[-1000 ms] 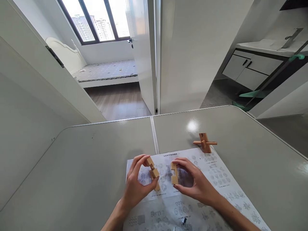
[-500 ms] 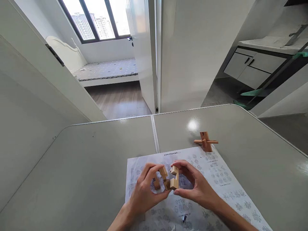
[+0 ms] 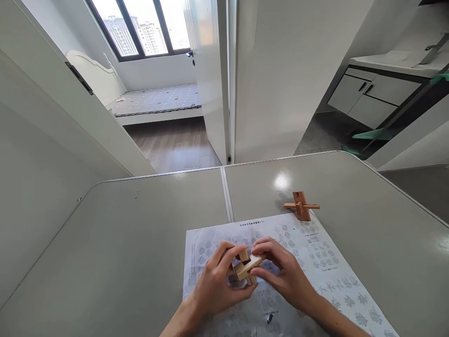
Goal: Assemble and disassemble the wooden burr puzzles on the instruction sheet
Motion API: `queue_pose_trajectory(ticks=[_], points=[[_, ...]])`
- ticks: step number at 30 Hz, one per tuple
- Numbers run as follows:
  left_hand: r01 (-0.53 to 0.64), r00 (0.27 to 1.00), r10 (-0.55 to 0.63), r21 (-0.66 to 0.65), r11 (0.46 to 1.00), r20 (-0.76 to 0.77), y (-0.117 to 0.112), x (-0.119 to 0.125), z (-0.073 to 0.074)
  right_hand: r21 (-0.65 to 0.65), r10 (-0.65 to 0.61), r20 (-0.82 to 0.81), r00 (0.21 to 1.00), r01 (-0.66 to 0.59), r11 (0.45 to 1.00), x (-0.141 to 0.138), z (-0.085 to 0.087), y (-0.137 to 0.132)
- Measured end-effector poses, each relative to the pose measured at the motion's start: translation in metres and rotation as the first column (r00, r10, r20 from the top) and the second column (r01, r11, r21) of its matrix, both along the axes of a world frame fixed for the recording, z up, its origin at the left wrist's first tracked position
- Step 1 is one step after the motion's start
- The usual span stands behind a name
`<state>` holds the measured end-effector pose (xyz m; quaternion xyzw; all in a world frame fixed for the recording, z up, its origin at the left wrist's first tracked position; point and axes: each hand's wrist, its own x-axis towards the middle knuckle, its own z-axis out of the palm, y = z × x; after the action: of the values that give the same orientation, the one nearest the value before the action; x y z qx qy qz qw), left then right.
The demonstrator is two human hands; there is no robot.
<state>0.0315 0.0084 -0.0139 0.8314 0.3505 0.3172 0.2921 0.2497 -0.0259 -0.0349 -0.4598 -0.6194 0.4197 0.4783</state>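
My left hand point(image 3: 212, 278) is closed around several small wooden puzzle pieces point(image 3: 243, 255), thumb below and fingers above. Between thumb and fingers, my right hand point(image 3: 289, 276) pinches a pale notched wooden puzzle piece point(image 3: 248, 267). That notched piece lies slanted across the front of the left hand's pieces and touches them. A browner block point(image 3: 232, 274) shows partly behind the left fingers; whether it is held or lies on the paper, I cannot tell. Both hands are over a printed sheet point(image 3: 191, 241) of puzzle diagrams.
At the sheet's far right corner stands an assembled cross-shaped wooden puzzle point(image 3: 300, 206). A small dark object or mark point(image 3: 270, 318) shows near the sheet's lower edge. The grey table point(image 3: 115, 252) has a pale seam point(image 3: 226, 194) and a rounded far edge.
The notched piece in my right hand has turned from upright to slanted and moved left against the left hand's pieces. The gap between the two has closed.
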Motion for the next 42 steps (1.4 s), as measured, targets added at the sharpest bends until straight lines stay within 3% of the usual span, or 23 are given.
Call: queue_pose_trajectory(ticks=[10,15,20,28,34,42], points=[[0.006,1.000,-0.005,-0.038,0.999,0.031,0.004,-0.003,0.005,-0.013,0.090,0.095,0.991,-0.090,0.996,0.010,0.008,0.005],[0.001,0.999,0.001,-0.051,0.999,0.037,0.004,-0.003,0.005,-0.091,0.145,0.001,0.989,-0.144,0.985,0.014,0.009,0.006],[-0.017,1.000,0.018,-0.044,0.999,0.015,0.003,-0.003,0.003,-0.218,0.093,-0.147,0.985,-0.124,0.968,0.016,-0.002,0.005],[-0.032,0.999,0.032,-0.024,0.999,-0.008,0.004,-0.002,0.001,-0.082,0.110,-0.010,0.994,-0.110,0.991,0.018,0.003,0.008],[-0.028,0.999,0.028,-0.009,1.000,-0.024,0.004,-0.002,0.002,-0.115,0.084,-0.037,0.996,-0.088,0.989,0.020,0.003,0.008],[-0.026,0.999,0.026,0.001,1.000,-0.045,0.003,-0.002,-0.002,0.219,0.022,0.122,0.992,-0.048,0.974,0.017,0.004,0.006]])
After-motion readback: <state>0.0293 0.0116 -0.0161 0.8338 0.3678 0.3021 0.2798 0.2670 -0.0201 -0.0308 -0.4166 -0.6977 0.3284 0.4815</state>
